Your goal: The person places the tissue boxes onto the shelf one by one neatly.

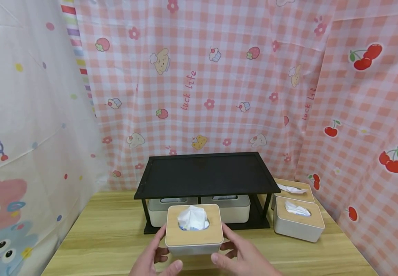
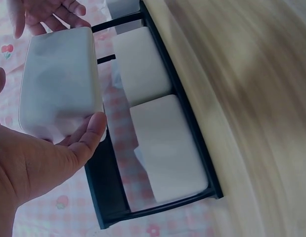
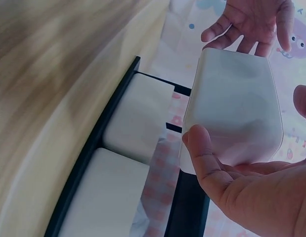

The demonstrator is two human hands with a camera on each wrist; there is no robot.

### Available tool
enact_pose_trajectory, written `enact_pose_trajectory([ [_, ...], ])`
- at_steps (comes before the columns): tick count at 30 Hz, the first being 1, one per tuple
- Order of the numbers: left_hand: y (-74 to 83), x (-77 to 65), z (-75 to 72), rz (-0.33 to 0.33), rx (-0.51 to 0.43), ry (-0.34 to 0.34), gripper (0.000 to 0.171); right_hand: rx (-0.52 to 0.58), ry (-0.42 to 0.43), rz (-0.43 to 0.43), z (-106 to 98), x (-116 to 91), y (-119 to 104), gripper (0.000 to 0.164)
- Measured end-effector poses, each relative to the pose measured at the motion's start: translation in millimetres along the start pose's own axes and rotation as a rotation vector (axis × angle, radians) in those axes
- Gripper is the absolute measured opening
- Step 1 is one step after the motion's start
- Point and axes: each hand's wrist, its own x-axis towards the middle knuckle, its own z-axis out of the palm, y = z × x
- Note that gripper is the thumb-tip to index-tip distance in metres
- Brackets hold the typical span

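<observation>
Between my two hands I hold a tissue box (image 1: 193,243) with a wood-look lid and a pale body, raised in front of a black shelf (image 1: 205,174). A white tissue (image 1: 192,217) pokes out of the oval opening in its lid. My left hand (image 1: 155,255) grips the left side, and my right hand (image 1: 241,253) grips the right side. In the left wrist view, the underside of the held tissue box (image 2: 61,81) shows above my left hand (image 2: 44,158). The right wrist view shows fingers of my right hand (image 3: 261,187) bent against the box's side.
Two more tissue boxes, a left one (image 1: 157,218) and a right one (image 1: 241,212), stand on the shelf's lower level. Right of the shelf, a front tissue box (image 1: 299,226) and a rear one (image 1: 300,188) stand on the wooden table (image 1: 91,241). Patterned curtains (image 1: 219,76) enclose the back and sides.
</observation>
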Motion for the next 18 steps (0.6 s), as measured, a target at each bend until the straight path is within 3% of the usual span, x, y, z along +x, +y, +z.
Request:
enact_pose_trajectory([
  [18, 29.2, -7.7, -8.8, 0.125, 0.046, 0.099, 0.097, -0.096, 0.039, -0.121, 0, 6, -27, 0.078],
])
